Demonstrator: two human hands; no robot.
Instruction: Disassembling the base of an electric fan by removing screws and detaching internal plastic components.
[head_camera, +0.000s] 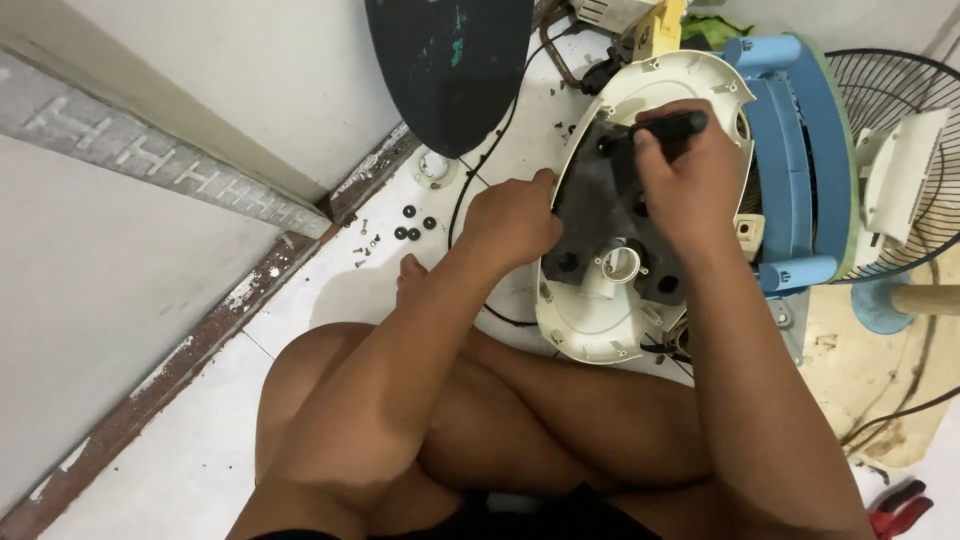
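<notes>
Head view shows us seated cross-legged on a white tiled floor (200, 450), looking down at one cream plastic base (600, 320) turned underside up, just beyond our knees. One dark grey plate (600, 215) lies inside it, with one pale round socket (620, 265) near its close end. Our right hand (690, 185) is clenched around one black-handled screwdriver (665, 127), held over the far part of the plate. Our left hand (510, 220) curls its fingers against the left rim of the base; we cannot tell how firmly it grips. We count four small black rubber feet (413, 225) on the tiles to the left, with a few loose screws (365, 245) beside them. One black cable (480, 165) runs past. One blue plastic stool (800, 160) stands at the right, one standing fan (890, 170) beyond it, one red-handled pliers (900, 510) near right. A pale wall (120, 300) with a worn skirting fills the left.
</notes>
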